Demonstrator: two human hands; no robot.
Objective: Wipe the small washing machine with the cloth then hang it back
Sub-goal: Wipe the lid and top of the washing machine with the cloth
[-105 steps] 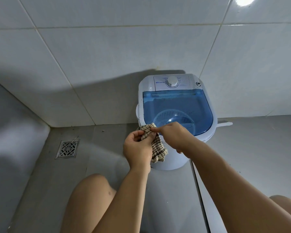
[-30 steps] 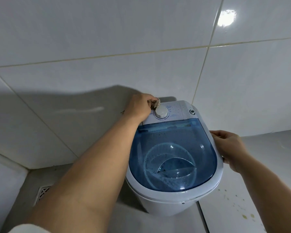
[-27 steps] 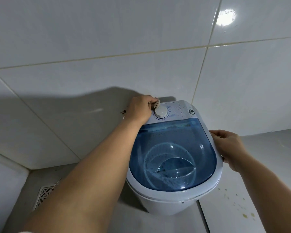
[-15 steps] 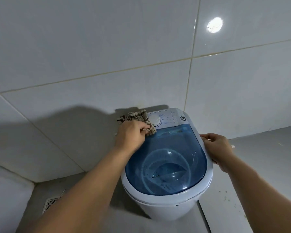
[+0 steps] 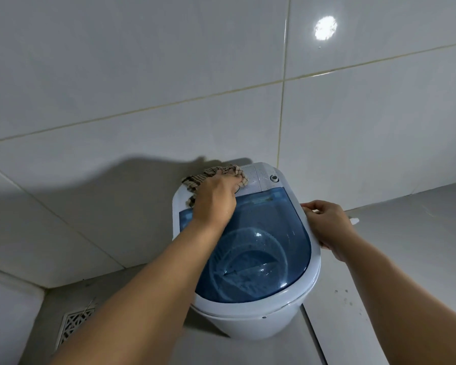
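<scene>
The left hand presses the checked cloth flat on the washer, fingers closed over it at the rear left of the white control panel, just behind the blue lid. The cloth bunches out past the fingertips toward the tiled wall. The right hand grips the washer's right rim, fingers curled over the edge. The washer stands on the floor against the wall, with a drain grate at lower left.
</scene>
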